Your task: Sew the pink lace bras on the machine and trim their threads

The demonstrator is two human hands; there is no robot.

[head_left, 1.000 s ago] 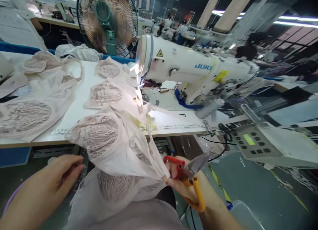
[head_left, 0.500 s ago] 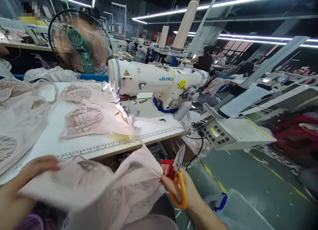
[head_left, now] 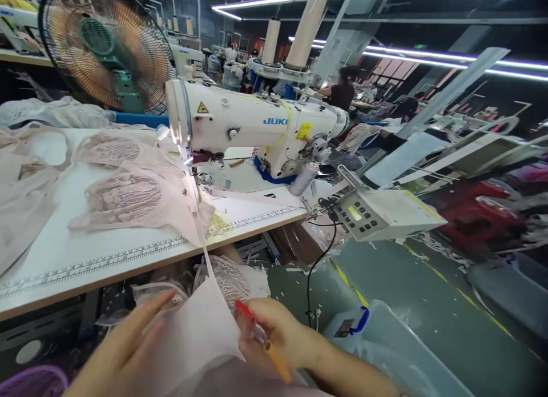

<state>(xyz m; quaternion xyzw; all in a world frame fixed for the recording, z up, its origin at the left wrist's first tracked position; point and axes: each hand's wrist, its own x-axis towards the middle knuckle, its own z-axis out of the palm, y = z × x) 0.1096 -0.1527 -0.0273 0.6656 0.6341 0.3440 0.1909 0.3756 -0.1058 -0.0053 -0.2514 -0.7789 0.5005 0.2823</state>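
A pale pink fabric garment piece hangs in front of me, below the table edge. My left hand, somewhat blurred, grips its left side. At its right edge is my right hand, closed round scissors with red and orange handles; their blades are mostly hidden. A narrow strip runs from this piece up to more pink fabric with lace panels on the table. That fabric reaches under the needle area of a white JUKI sewing machine. Lace-patterned fabric also hangs beneath the edge.
A ruler strip lines the front of the white table. To the right are a control box and a clear plastic bin. A large fan stands behind, and a purple basket is at lower left.
Both hands have come lower and closer together, my left hand moving right. The garment piece has dropped with them, and the scissors have turned in my right hand. The view has shifted.
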